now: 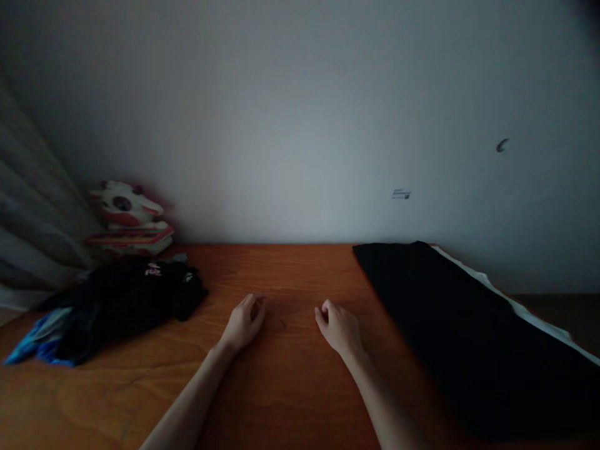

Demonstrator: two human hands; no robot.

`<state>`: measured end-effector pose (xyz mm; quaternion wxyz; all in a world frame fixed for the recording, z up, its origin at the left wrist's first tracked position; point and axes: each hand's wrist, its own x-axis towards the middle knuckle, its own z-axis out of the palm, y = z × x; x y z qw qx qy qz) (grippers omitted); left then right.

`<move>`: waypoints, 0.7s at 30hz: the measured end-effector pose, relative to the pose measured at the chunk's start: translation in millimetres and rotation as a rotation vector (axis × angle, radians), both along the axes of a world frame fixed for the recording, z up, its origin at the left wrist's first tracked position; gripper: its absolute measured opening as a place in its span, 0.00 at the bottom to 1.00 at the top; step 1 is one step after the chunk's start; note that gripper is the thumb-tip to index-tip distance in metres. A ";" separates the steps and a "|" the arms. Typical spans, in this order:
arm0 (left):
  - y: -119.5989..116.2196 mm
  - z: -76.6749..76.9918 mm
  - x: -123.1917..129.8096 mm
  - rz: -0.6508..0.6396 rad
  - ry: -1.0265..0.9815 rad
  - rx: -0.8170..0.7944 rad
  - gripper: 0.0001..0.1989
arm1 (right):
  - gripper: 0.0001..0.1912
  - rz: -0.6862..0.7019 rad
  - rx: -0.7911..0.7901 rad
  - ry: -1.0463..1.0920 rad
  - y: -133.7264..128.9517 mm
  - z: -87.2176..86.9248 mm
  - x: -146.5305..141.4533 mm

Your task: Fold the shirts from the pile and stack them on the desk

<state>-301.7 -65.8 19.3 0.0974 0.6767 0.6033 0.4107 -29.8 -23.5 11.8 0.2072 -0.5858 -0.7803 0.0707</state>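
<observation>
My left hand (pixel 244 320) rests on the brown wooden table (pixel 285 387), its fingers curled loosely in toward the thumb. Across a gap of bare wood, my right hand (pixel 340 326) lies in a similar loose curl. Nothing shows in either hand. A heap of black clothing (pixel 135 306) with small pale lettering lies left of my left hand. To the right of my right hand, a large flat black cloth (pixel 450 331) covers that side of the table.
A white stuffed toy (pixel 126 205) sits on a red-and-white box (pixel 135 240) at the back left. Blue fabric (pixel 44 340) pokes out under the clothing. White edging (pixel 510 303) runs along the black cloth. Behind stands a pale wall (pixel 290 125) with a hook (pixel 502 145); a curtain (pixel 32 206) hangs left.
</observation>
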 end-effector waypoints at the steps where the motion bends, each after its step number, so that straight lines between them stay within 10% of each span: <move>1: 0.1 0.4 1.0 0.022 -0.103 -0.013 0.09 | 0.16 0.011 -0.006 -0.027 1.8 1.2 -6.0; 13: -5.2 -7.6 5.1 -0.012 -0.427 -0.017 0.10 | 0.30 0.082 -0.106 0.256 10.4 -5.1 6.9; 21: 5.5 -6.0 -6.0 0.232 -1.290 0.156 0.13 | 0.30 0.114 -0.172 0.311 12.2 -14.5 12.6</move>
